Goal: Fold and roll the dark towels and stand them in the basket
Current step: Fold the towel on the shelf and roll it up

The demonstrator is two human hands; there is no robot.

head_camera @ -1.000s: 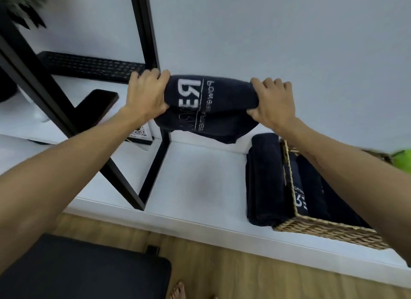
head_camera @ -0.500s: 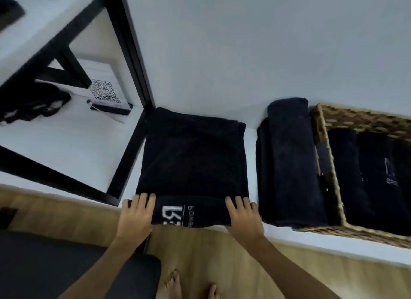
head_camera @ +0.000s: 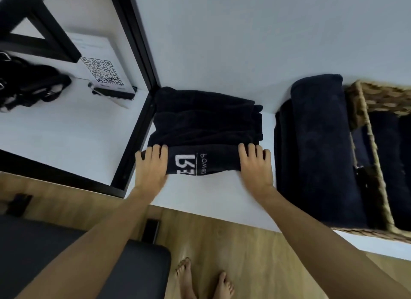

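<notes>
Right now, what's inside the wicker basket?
The wicker basket holds dark rolled towels standing side by side. Their count is unclear: the frame cuts the basket off, and its floor is covered.

A white bench (head_camera: 200,194) runs along the wall. On it lie a dark towel (head_camera: 206,123), partly rolled at its near edge, a stack of folded dark towels (head_camera: 315,147) just beside a wicker basket (head_camera: 364,111), a QR-code sign (head_camera: 100,71), black straps (head_camera: 29,85) and a black frame (head_camera: 133,134).
</notes>
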